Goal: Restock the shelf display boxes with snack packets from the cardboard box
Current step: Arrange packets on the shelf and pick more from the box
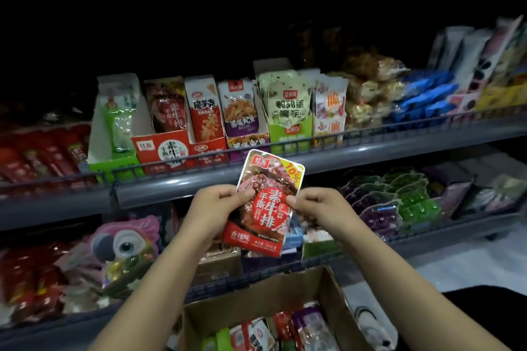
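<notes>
The upper shelf [370, 151], with its low wire rail along the front edge, carries a row of display boxes standing side by side, each open at the top and cut low in front so packets stand upright and face the aisle. Below it, the lower shelf [427, 232] holds purple and green jelly cups at the right and an owl-shaped bag of sweets [125, 248] at the left.

At the bottom of the view the cardboard box [328, 291] stands open, flaps up, just in front of the lower shelf; a jumble of mixed packets, red, green and purple, lies in it (so restocking looks far from finished).

On the upper shelf, the red display box [162, 151] bears the same brand mark and characters as the packet in hand, and holds only a few matching dark red packets leaning toward its back, with room left in front. To its left a white-and-green box [98, 134] holds a single green packet; to its right, boxes of konjac snacks and a green box of quail-egg packets [285, 100] look fuller.

The red snack packet [266, 205] is held up between shelf and box, face to the camera and tilted slightly, probably to read the label and match it to its box. The left hand [215, 208] pinches its left edge, thumb on the front and fingers curled behind; the right hand [318, 206] pinches the right edge likewise.
</notes>
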`<state>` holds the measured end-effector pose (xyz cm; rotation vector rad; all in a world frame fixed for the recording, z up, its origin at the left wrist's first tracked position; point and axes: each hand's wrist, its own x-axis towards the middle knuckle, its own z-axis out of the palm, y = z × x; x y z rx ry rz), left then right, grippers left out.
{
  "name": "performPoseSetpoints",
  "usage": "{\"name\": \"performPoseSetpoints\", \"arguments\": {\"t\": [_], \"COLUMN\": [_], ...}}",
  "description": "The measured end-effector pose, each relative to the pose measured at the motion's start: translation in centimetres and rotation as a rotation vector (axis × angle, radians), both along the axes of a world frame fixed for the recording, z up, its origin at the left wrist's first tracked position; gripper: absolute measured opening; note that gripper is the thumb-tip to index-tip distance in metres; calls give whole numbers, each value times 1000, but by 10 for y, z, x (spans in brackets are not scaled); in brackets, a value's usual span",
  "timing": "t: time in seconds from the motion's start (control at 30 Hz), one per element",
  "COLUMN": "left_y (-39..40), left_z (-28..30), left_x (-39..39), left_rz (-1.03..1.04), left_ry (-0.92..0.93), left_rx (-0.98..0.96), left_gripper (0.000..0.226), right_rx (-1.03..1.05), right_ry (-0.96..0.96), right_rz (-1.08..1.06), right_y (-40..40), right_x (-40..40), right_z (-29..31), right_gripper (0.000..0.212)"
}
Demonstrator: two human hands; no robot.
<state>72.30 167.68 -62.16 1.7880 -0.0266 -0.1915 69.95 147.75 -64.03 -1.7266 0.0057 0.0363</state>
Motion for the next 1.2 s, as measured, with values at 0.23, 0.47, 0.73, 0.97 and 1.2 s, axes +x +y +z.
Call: {"name": "performPoseSetpoints", "arguments": {"t": [0.23, 0.47, 0.73, 0.97, 1.2], "left_y": [2, 9, 28, 76, 108], "left_z": [20, 26, 28, 11, -9], "left_x": [19, 48, 78, 103, 106], "left_rz": [73, 101, 224, 480, 433], "left_ry": [-120, -251, -497, -766, -825], "left_rx": [-99, -142, 42, 539, 770], "left_gripper": [20, 15, 16, 49, 47], "right_rx": [-151, -169, -497, -477, -466], "right_ry": [-99, -157, -179, -370, -445], "right_rz": [3, 14, 133, 60, -13], "right_y": [7, 19, 56, 101, 158], "right_x": [33, 80, 134, 175, 216], "right_z": [42, 90, 134, 173, 203], "right_gripper": [17, 24, 14, 12, 25]}}
